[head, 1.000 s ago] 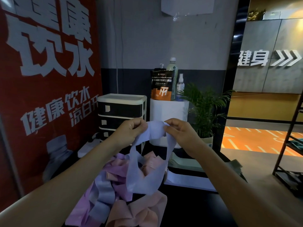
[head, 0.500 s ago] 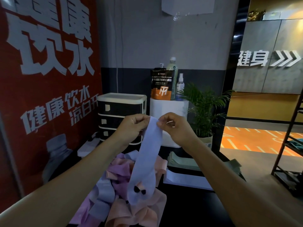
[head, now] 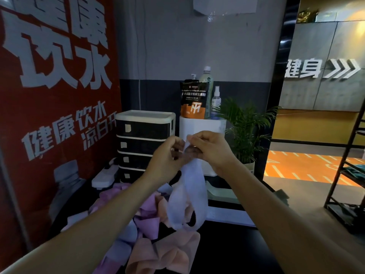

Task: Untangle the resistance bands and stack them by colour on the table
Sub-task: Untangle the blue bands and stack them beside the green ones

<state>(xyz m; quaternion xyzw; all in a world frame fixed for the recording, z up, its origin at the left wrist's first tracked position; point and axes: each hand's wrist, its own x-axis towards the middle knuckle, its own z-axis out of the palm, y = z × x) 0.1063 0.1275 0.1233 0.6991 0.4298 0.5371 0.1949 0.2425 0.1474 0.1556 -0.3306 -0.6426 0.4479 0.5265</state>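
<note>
Lavender band (head: 185, 196) hangs as a loop, top pinched between left hand (head: 167, 157) and right hand (head: 209, 149), above the mixed pile (head: 142, 230) on the dark tabletop (head: 227, 252). Untangling step; next, probably lay it flat on a same-colour stack.

Black drawer unit (head: 145, 135), orange-black powder pouch (head: 193, 100), spray bottle (head: 216, 99), potted palm (head: 245, 127), red banner (head: 55, 95)

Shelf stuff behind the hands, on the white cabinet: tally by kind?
Pouch, black and orange: 1
Capped bottle, pale green: 1
Spray bottle, clear: 1
Pump bottle, mostly hidden behind the pouch: 1
Total: 4, all standing on the white cabinet
</note>
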